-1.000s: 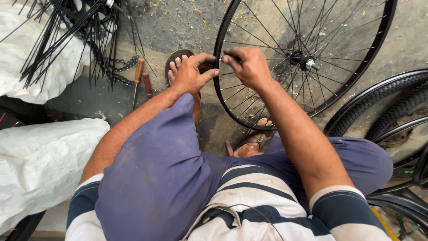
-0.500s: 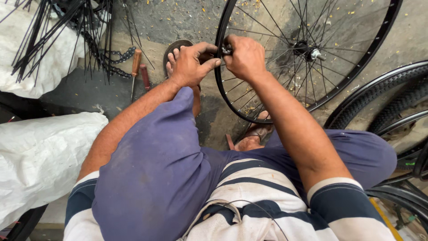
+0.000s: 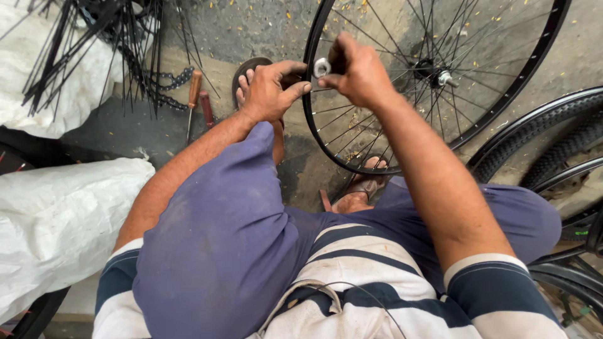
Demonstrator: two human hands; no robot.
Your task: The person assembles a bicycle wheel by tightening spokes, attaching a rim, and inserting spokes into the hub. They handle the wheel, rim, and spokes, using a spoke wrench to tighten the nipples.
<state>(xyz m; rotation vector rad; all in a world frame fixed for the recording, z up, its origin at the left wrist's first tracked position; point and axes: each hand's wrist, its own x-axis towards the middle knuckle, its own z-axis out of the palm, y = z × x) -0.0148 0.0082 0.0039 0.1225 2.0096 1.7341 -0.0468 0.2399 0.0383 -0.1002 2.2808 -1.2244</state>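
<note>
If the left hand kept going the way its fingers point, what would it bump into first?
Probably the black wheel rim: the left hand points rightward, fingertips already at it. Just past it is the small silver tool at the right hand.

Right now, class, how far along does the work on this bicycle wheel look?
Done: the wheel already has its spokes laced from hub to rim. In hand: the right hand holds a small silver tool at the rim, and the left hand steadies it. Left: the wheel has no tyre, and loose spokes lie nearby.
</note>
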